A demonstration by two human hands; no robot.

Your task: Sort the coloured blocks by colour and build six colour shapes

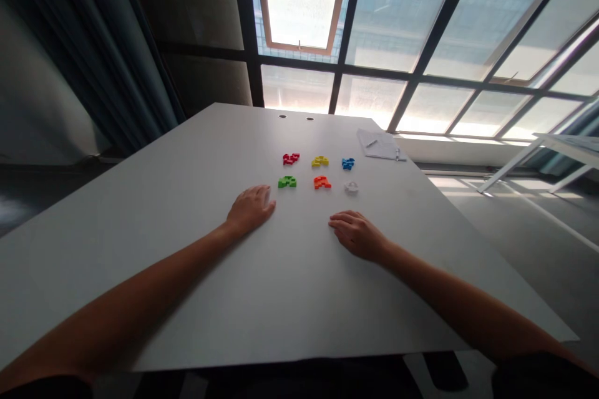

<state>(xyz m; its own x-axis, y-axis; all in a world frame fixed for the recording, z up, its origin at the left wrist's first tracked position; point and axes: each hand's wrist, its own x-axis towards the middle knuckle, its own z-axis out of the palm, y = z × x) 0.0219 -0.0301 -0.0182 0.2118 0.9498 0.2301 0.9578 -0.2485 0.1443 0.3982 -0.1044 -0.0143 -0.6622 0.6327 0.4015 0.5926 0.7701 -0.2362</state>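
Note:
Several small interlocking plastic puzzle pieces lie in two rows on the white table (140, 230). The back row holds a red piece (291, 159), a yellow piece (320, 161) and a blue piece (347, 163). In the front row are a green piece (287, 182), an orange piece (322, 182) and a pale translucent piece (351, 187). My left hand (251, 210) lies flat on the tabletop just below the green piece, holding nothing. My right hand (358, 235) rests palm down, fingers slightly curled, nearest the orange and pale pieces and touching neither.
Papers with a pen (380, 144) lie at the table's far right corner. Two small round holes (296, 117) mark the far end of the tabletop. Beyond its right edge stands a white-legged table (561, 153), with a tall window behind.

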